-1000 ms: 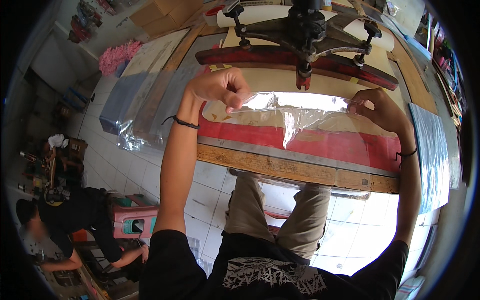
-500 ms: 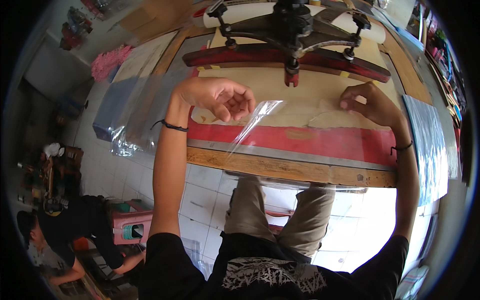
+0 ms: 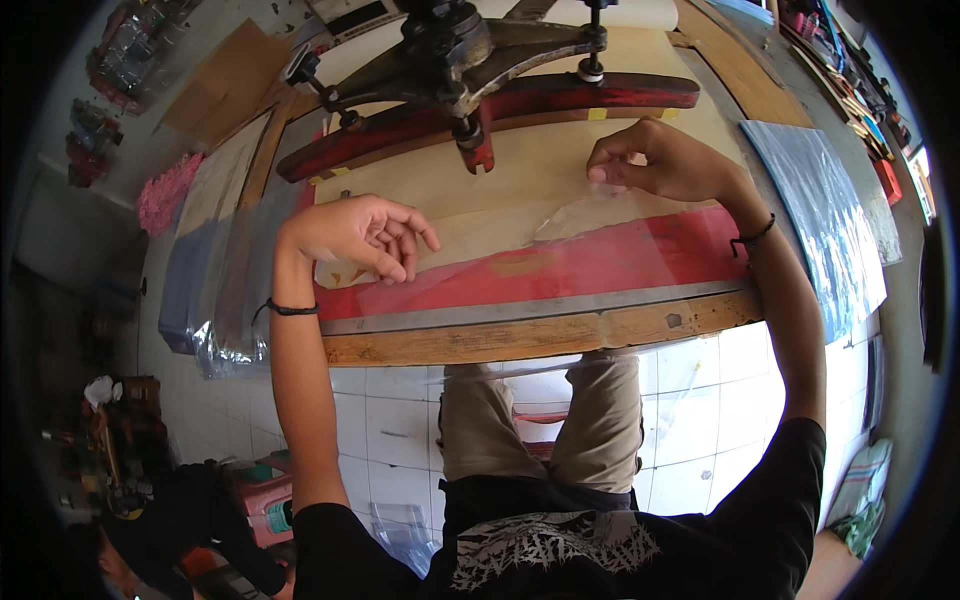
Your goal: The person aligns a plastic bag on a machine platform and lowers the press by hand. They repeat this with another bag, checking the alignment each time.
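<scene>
A clear plastic sheet (image 3: pixel 560 225) spreads over the worktable, its near edge hanging past the wooden border. My right hand (image 3: pixel 660 165) pinches the sheet at its far right part, thumb against index finger. My left hand (image 3: pixel 370 240) has its fingers curled and the thumb brought to them at the sheet's left side; the film there is hard to see. Beneath lie tan paper (image 3: pixel 470 225) and a red strip (image 3: pixel 520 275). Just beyond my hands hangs the long red bar (image 3: pixel 520 105) of a dark metal press (image 3: pixel 460 60).
Blue plastic sheets (image 3: pixel 815 220) are stacked at the right, and a bluish clear stack (image 3: pixel 190 270) lies at the left beside a pink cloth (image 3: pixel 168 195). The table's wooden edge (image 3: pixel 460 345) runs before my legs. Another person (image 3: pixel 200 520) works at the lower left.
My view has turned, so the press and table appear farther left. Both hands remain over the table, and the bright fold in the clear sheet between them no longer shows.
</scene>
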### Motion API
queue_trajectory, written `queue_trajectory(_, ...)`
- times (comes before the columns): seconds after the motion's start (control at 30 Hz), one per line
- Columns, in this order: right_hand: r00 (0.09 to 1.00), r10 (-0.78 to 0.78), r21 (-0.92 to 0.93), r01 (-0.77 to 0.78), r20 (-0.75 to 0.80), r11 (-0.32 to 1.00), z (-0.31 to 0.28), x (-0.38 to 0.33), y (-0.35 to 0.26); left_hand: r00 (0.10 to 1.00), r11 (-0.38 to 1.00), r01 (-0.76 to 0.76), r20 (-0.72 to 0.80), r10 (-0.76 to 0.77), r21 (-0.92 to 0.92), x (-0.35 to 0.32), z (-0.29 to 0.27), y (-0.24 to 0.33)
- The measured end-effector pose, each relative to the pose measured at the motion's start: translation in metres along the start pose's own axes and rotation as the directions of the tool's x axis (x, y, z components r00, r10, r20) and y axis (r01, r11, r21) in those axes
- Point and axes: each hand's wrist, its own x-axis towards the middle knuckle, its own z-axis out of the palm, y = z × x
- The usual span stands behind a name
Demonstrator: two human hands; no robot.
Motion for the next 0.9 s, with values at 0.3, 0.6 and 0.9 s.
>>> queue_trajectory(0.3,1.000,0.006,-0.068,-0.005,0.004,0.998,-0.008,0.001,0.001,0.993,0.993,-0.112,0.046,0.111,0.029,0.003,-0.004,-0.007)
queue_trajectory(0.6,0.990,-0.099,0.206,0.119,-0.104,0.971,0.010,-0.001,-0.004,0.981,0.981,-0.164,-0.085,0.173,0.100,0.022,0.015,0.009)
queue_trajectory(0.9,0.951,-0.093,0.379,0.206,-0.295,0.902,0.026,0.013,0.002,0.876,0.904,-0.338,-0.265,0.403,0.260,0.030,0.061,0.017)
